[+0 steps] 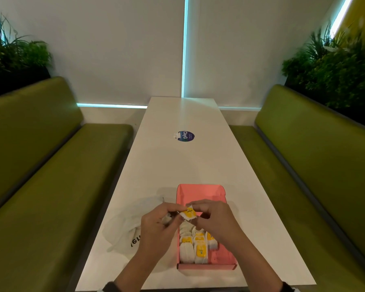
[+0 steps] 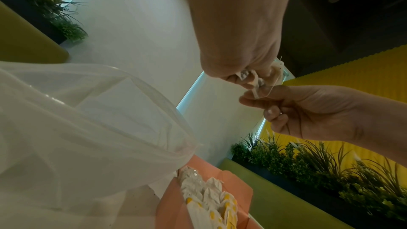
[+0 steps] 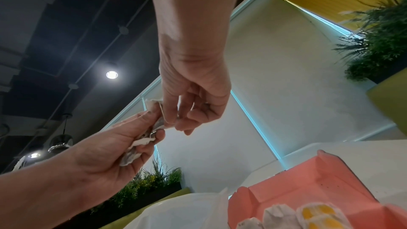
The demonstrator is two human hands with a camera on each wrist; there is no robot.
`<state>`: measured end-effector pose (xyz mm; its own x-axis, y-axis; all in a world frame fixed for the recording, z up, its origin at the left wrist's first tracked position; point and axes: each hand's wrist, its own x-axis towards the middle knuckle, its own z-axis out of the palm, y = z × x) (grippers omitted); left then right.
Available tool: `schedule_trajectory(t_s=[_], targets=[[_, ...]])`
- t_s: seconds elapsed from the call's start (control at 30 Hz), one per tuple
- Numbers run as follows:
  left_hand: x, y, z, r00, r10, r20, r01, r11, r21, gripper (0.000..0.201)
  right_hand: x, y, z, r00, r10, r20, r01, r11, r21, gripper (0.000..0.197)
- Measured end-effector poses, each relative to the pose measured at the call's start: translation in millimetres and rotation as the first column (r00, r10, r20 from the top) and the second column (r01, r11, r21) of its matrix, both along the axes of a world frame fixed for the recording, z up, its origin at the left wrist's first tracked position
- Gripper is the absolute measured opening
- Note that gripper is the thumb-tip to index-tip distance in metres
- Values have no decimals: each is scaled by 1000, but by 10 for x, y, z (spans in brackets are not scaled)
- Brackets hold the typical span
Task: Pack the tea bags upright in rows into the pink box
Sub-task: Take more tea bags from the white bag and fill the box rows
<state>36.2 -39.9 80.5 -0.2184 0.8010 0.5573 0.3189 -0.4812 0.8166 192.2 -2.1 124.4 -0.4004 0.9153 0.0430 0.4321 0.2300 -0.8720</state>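
pink box (image 1: pixel 200 191) w/ upright tea bags (image 1: pixel 194 248) in rows; left grip (image 1: pixel 159 226) & right grip (image 1: pixel 214 220) pinch loose tea bag (image 1: pixel 189 213).

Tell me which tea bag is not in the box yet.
The tea bag held up between the left hand and right hand, above the pink box; the others stand packed inside at its near end.

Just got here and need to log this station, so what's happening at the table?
A person is packing tea bags into a pink box on a white table. Both hands hold one tea bag above the box: the left hand grips its body, the right hand pinches it at the yellow tag. The near end of the box holds packed tea bags; the far end is bare. A clear plastic bag lies left of the box.
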Motion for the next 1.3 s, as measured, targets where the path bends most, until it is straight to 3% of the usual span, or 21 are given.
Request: schedule_trajectory(t_s=[0.27,0.6,0.73,0.9,1.0,1.17,1.27,1.3], targets=[[33,28,29,1000,-19,-14,19,1000,15,7,33,-27,20,987,-22,-162,-16,973,-232,18],[109,10,40,973,28,230,25,973,-228,20,18,-42,7,998,49,-24,-53,984,-169,13],[116,3,59,953,-8,302,102,949,-298,17,32,-31,42,991,63,-116,-83,981,-173,16],[117,2,45,942,88,324,23,946,-322,9,9,-6,-13,978,-124,-165,96,982,-164,16],[88,-10,39,962,108,250,-29,953,-301,9,13,20,-31,966,-209,-154,190,973,-128,20],[150,-66,98,982,-57,182,115,938,-326,19,15,-52,13,996,18,-88,-24,997,-75,3],[138,-52,97,980,-65,187,127,931,-342,6,87,-10,40,994,51,-98,-63,991,-122,18],[131,-50,94,980,-77,186,138,929,-342,15,105,7,57,991,26,-130,-46,987,-153,20]])
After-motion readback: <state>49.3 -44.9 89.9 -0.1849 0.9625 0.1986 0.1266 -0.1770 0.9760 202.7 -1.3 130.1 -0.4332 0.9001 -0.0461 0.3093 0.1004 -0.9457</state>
